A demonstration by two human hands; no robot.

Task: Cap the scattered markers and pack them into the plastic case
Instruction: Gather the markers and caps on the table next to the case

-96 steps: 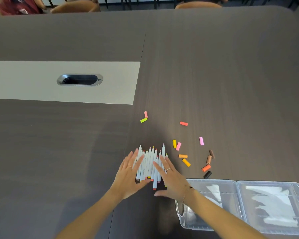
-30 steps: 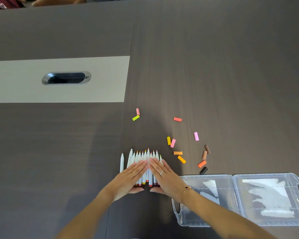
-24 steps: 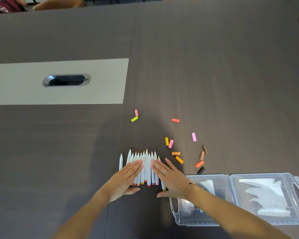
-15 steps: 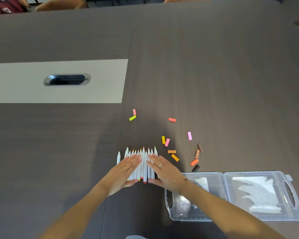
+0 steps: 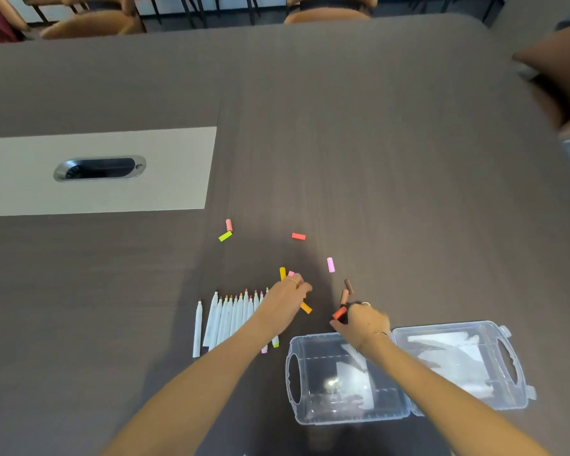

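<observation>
Step in hand, by my read: collecting caps, nothing capped yet.

Left hand [image 5: 285,299] reaches over the right end of the marker row [image 5: 234,319], fingers curled down at the cap cluster at its 12 o'clock: yellow cap [image 5: 282,273], pink cap [image 5: 291,274] half hidden behind the knuckles, orange cap [image 5: 306,307] poking out at its 4 o'clock. Whether it actually pinches a cap: cannot tell, fingertips hidden.

Right hand [image 5: 362,320] sits just past the case's far rim, fingers curled; red-orange cap [image 5: 339,313] touches its thumb side and looks pinched, not certain. Something dark is under the fingers, too small to identify. Two brown caps [image 5: 346,291] lie at its 11 o'clock.

Markers lie side by side, tips pointing to 12, one stray marker [image 5: 197,329] apart at the row's 9 o'clock. Plastic case [image 5: 405,366] lies open flat at 3–4 o'clock of the row, no markers in it.

Doing it well:
- Match cap colour to the coloured tip and tail before pressing on.
- Sweep near caps first; the far ones, the lime cap [image 5: 225,236], salmon cap [image 5: 229,225], red cap [image 5: 298,236] and lilac cap [image 5: 330,264], come last.
- Keep the left forearm off the row; it crosses the right-hand markers and could roll them.
- Press each cap fully home.
</observation>
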